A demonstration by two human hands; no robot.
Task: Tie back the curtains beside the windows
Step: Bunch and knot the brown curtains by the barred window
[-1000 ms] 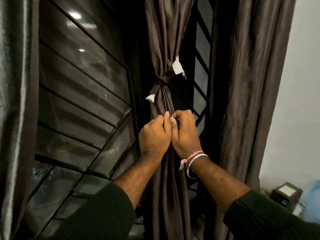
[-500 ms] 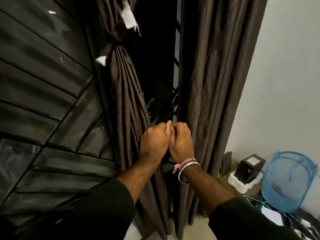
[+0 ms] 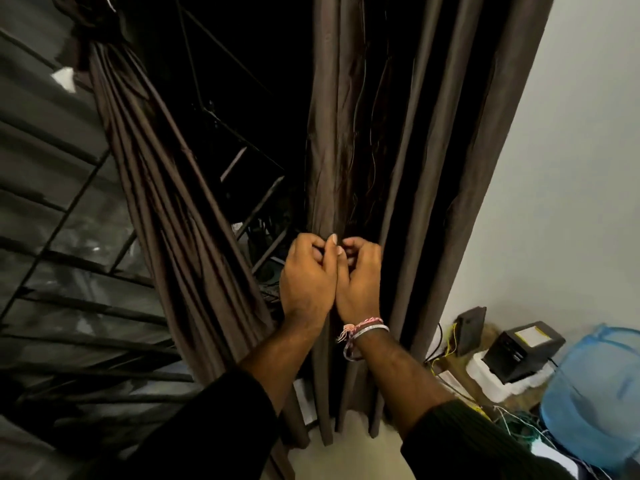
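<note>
At centre of the head view, against the loose dark-brown satin curtain [image 3: 398,133] hanging straight at right: left hand [image 3: 306,282] and right hand [image 3: 358,282] pressed side by side, knuckles touching, fingers curled inward. Hard to tell whether curled on a fold of that fabric or merely on each other; fingertips partly hidden, grip uncertain. Striped woven bracelet and silver bangle [image 3: 363,329] on the right wrist. Dark ribbed sleeves [image 3: 221,427] at near bottom.

Far left: second brown curtain, gathered into a tight rope [image 3: 166,216], cinched high up by a knotted band [image 3: 88,32] with a white tag [image 3: 64,79] beside it; already tied, judging by the bunching. Barred window with dark glass [image 3: 62,244] left of it. Right curtain not yet gathered, no tie-back visible near it.

Likely trouble from here: slippery satin escaping a partial pinch, leaving outer pleats near the white wall [image 3: 571,168] ungathered; a pull too low dragging the hem across the tangle of yellow and green wires [image 3: 453,344] on the floor at right, or nudging the small black box on white foam [image 3: 523,351].

Near right corner: translucent blue mesh hamper [image 3: 595,403], tilted, contents indistinct, apparently nothing bulky inside. Foam block carrying only the black box.
</note>
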